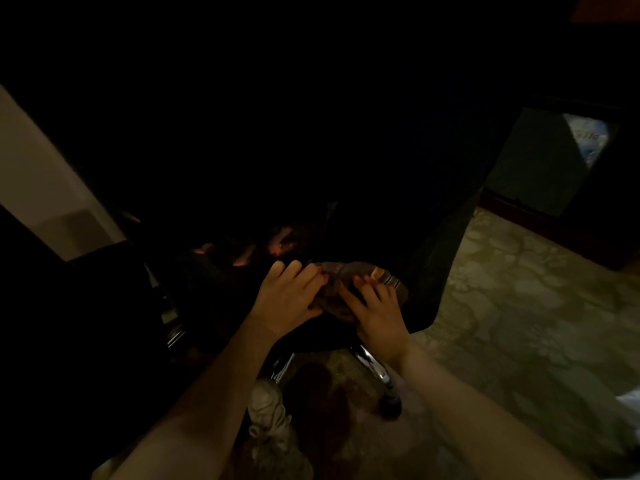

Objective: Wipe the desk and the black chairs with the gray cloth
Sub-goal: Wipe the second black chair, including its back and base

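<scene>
Forearms: two bare forearms reach from the bottom edge up toward the middle of the view, the nearest things to the camera.
Shoe: a pale shoe (270,420) stands on the floor between the forearms, toe pointing forward.
Left hand: the left hand (291,296) is at the left edge of the cloth, with its fingers bent over that edge and the thumb against the cloth's near side, so it grips the cloth.
Right hand: the right hand (377,313) lies flat on top of the cloth with its fingers spread and fairly straight, pressing down rather than clasping.
Cloth: the gray cloth (349,271) lies bunched on the chair seat, under and between the two hands, with a striped edge showing at its right end.
Chair: the black chair (433,289) fills the dark middle of the view, and the cloth sits near the seat's front right part.
Chair base: shiny metal legs (367,358) spread out below the seat, and one ends in a dark wheel (391,403) on the floor.
Floor: a pale floor (519,306) with a blotchy pattern covers the right side and the bottom.
Wall: a strip of light wall (41,188) shows at the far left.
Lighting: the room is very dim, and the upper half of the view is too dark to make out.
</scene>
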Available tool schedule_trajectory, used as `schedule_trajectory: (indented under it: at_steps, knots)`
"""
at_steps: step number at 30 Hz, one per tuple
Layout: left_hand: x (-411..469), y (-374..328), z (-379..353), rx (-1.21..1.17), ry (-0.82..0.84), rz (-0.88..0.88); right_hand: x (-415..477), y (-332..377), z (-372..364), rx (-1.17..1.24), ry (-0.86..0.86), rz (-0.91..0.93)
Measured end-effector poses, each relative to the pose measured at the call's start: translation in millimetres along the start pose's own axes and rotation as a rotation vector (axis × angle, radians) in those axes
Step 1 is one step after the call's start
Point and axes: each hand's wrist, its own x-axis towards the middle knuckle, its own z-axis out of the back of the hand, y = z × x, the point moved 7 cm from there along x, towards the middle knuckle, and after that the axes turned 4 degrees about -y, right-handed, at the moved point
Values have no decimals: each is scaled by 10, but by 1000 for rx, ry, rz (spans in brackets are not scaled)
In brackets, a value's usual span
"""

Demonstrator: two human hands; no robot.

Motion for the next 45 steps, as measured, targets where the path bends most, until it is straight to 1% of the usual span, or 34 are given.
schedule_trajectory:
  at_steps: [3,5,7,10,11,13,19,21,23,26,27,28,31,34,36,37,38,39,41,43,45]
  knots:
    - [-135,-48,-92,-55,59,24,-86,60,-82,71,84,19]
    - [-229,-69,-222,-110,171,77,-93,75,-121,141,175,18]
    - [-272,-89,-264,-185,311,197,-107,71,-205,247,316,-15]
    - [-446,-136,-327,-207,644,397,-142,85,-257,383,605,-139]
    - [-500,-161,-312,-232,700,453,-155,88,-227,377,678,-181]
    - [-507,-168,-207,-279,696,553,-139,74,-124,318,721,-232]
    - [-383,-176,215,-283,636,570,79,97,424,298,569,-280]
    - [-324,-238,401,-232,586,502,118,108,648,307,521,-312]
    - [-269,-321,548,-175,514,401,166,103,862,354,429,-347]
    - [-155,-535,776,-217,411,194,178,37,1141,411,327,-407]
    - [-128,-582,814,-184,397,161,181,9,1219,423,295,-424]
    - [-84,-632,885,-166,372,151,181,-20,1314,431,266,-440]
    - [103,-822,1086,-186,403,128,149,-148,1577,441,173,-481]
    - [331,-976,1236,-148,364,77,98,-288,1776,441,125,-458]
    - [459,-1055,1247,-222,355,80,60,-371,1886,393,125,-407]
    - [517,-1105,1232,-268,393,79,36,-403,1935,354,120,-373]
    - [603,-1162,1239,-271,378,55,7,-450,1985,301,104,-344]
    - [690,-1224,1269,-246,373,13,-24,-511,2026,233,77,-326]
    - [924,-1321,1320,-179,288,-49,-75,-683,2102,109,5,-327]
    - [1185,-1409,1355,-99,247,-138,-81,-878,2173,33,-63,-376]
    - [1490,-1483,1475,-60,150,-210,-22,-1091,2260,-36,-144,-414]
